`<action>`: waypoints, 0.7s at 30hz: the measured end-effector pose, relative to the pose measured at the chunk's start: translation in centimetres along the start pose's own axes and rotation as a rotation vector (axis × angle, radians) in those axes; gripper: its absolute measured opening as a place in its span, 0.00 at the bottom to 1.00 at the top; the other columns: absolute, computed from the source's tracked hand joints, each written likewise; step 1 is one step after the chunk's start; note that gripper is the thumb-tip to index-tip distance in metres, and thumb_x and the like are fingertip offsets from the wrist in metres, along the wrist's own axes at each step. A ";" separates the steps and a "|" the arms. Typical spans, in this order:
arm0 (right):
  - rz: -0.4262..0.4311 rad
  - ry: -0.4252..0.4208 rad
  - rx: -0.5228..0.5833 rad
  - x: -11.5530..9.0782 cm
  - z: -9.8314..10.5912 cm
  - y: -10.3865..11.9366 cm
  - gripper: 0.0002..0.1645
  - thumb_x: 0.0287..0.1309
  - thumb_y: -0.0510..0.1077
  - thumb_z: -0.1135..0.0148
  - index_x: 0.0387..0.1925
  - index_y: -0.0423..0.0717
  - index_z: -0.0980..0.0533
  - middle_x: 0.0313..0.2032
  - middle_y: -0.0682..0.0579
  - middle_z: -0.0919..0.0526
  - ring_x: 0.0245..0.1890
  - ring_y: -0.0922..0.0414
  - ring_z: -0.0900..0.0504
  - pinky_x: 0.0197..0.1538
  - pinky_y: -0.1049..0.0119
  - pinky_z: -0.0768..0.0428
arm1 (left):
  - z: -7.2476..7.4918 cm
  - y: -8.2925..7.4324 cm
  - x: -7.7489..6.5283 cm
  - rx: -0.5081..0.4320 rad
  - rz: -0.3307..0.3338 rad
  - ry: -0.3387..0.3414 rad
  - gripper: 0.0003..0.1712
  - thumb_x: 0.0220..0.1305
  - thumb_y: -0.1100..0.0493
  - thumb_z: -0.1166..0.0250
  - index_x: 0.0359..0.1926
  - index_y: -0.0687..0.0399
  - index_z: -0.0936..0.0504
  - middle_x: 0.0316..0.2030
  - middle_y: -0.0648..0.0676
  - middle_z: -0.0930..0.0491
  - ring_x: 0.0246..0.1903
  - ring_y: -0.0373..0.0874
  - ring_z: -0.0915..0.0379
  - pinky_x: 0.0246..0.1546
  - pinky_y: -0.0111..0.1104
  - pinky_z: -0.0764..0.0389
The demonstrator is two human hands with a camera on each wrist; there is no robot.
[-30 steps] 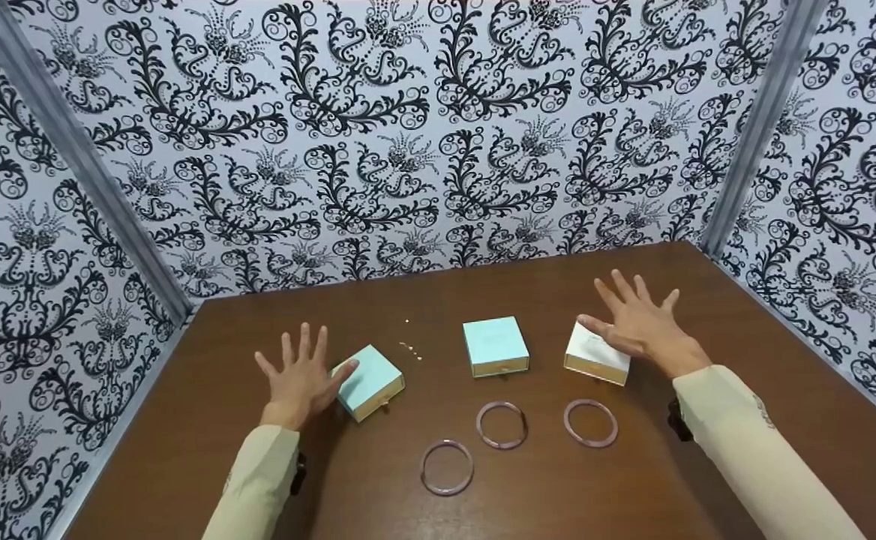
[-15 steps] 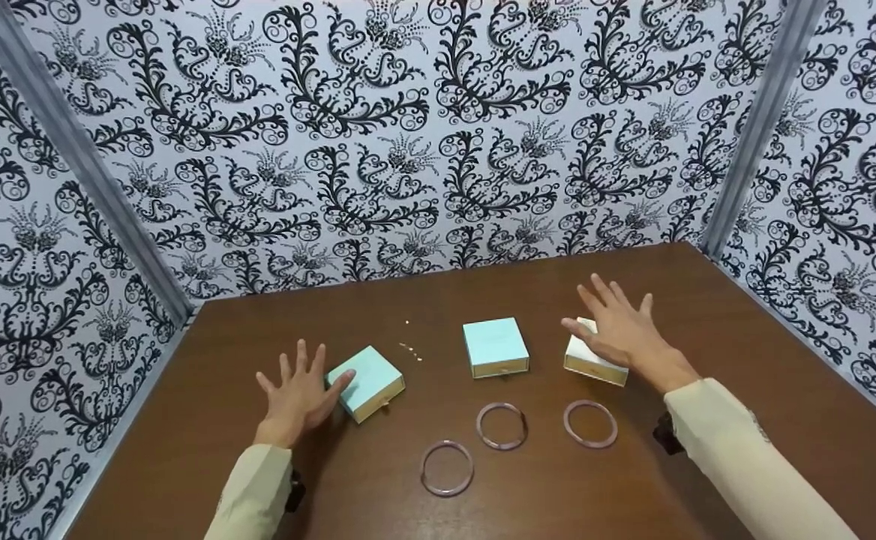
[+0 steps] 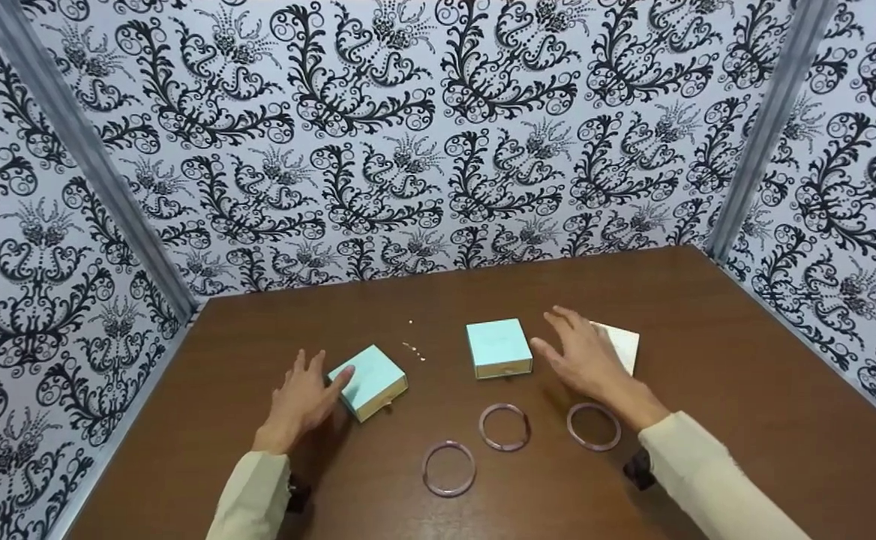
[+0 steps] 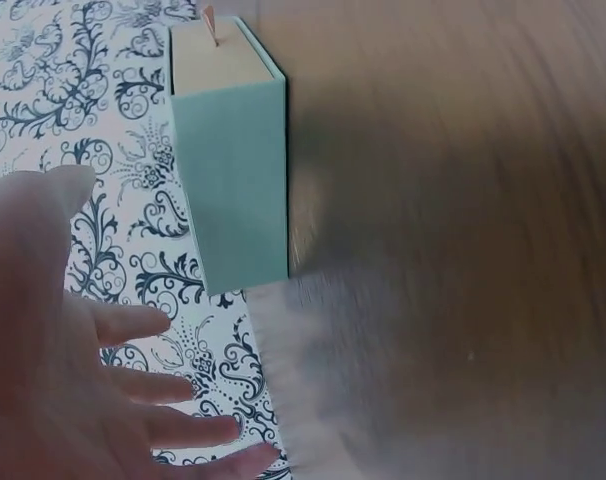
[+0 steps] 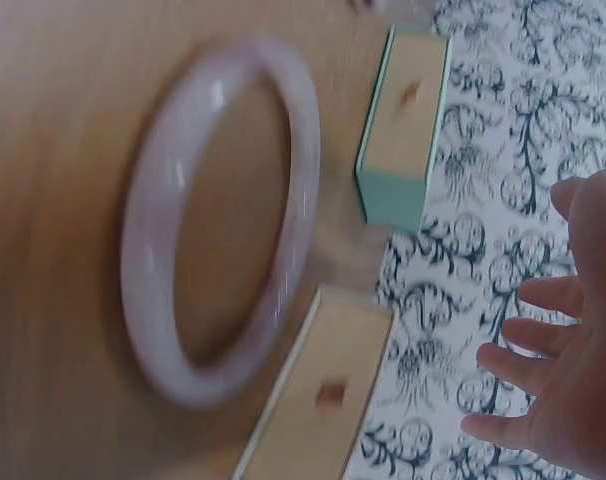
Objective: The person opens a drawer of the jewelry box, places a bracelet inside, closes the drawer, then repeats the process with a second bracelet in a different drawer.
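Observation:
My left hand [image 3: 301, 399] hovers beside the left mint-green drawer box [image 3: 369, 381], its fingers spread and its thumb overlapping the box's edge in the head view. In the left wrist view a gap shows between that hand and the box [image 4: 233, 180]. My right hand [image 3: 588, 360], fingers extended, is between the middle mint-green box [image 3: 498, 346] and a white box [image 3: 622, 346], partly covering the white one. It holds nothing. Three pale purple bangles lie in front: a left bangle [image 3: 448, 493], a middle bangle [image 3: 504, 448] and a right bangle [image 3: 593, 448], close to my right forearm.
Small pale bits [image 3: 414, 349] are scattered on the brown table [image 3: 318, 315] between the two green boxes. Patterned walls [image 3: 438, 150] stand along the table's back and sides. In the right wrist view, small pull tabs show on the box fronts.
My right hand has moved left and toward me, from over the white box to the gap beside the middle box. My left hand has shifted slightly, its fingers less spread. Boxes and bangles stay put.

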State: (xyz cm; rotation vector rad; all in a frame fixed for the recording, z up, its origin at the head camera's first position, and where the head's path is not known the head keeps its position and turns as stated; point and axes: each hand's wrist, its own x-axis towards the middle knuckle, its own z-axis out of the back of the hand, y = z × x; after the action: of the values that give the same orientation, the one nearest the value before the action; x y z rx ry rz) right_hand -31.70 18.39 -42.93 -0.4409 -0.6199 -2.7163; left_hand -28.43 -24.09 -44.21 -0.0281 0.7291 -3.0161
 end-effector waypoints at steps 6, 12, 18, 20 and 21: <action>0.055 -0.080 0.044 -0.2 -1.6 2.0 0.31 0.66 0.54 0.37 0.62 0.36 0.26 0.62 0.36 0.24 0.62 0.38 0.25 0.62 0.38 0.31 | -0.3 -0.3 0.1 -0.087 0.026 -0.082 0.47 0.72 0.34 0.48 0.74 0.67 0.42 0.71 0.75 0.42 0.69 0.72 0.44 0.66 0.65 0.39; 0.067 -0.093 0.153 -0.5 -2.6 4.2 0.28 0.63 0.50 0.32 0.57 0.36 0.23 0.55 0.39 0.21 0.57 0.40 0.21 0.61 0.42 0.26 | -0.6 -0.7 0.3 -0.205 0.072 -0.116 0.44 0.70 0.37 0.44 0.71 0.67 0.37 0.69 0.73 0.36 0.67 0.67 0.38 0.67 0.61 0.36; 0.005 -0.055 0.332 -0.6 -3.6 6.3 0.25 0.61 0.49 0.30 0.54 0.36 0.21 0.52 0.40 0.20 0.56 0.41 0.20 0.60 0.46 0.24 | -0.9 -1.2 0.7 -0.310 0.088 -0.127 0.43 0.68 0.40 0.38 0.69 0.68 0.33 0.67 0.74 0.33 0.67 0.69 0.37 0.65 0.59 0.33; -0.011 -0.034 0.375 -0.8 -3.8 6.9 0.24 0.61 0.49 0.31 0.53 0.37 0.21 0.52 0.41 0.19 0.55 0.41 0.20 0.59 0.46 0.23 | -1.2 -1.3 0.9 -0.347 0.092 -0.128 0.42 0.67 0.40 0.37 0.69 0.68 0.32 0.66 0.73 0.31 0.66 0.69 0.35 0.64 0.57 0.32; -0.013 -0.023 0.395 -0.9 -4.0 7.3 0.25 0.61 0.49 0.31 0.53 0.37 0.21 0.51 0.41 0.19 0.54 0.41 0.20 0.58 0.46 0.22 | -1.2 -1.3 0.9 -0.359 0.095 -0.125 0.42 0.67 0.40 0.37 0.69 0.68 0.32 0.66 0.73 0.31 0.66 0.68 0.35 0.64 0.57 0.31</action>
State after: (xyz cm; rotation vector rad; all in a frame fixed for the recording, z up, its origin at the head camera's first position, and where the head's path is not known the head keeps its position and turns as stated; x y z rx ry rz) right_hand -29.08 10.57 -44.02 -0.3665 -1.1373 -2.5135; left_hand -29.41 -22.41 -44.70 -0.1846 1.2074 -2.7251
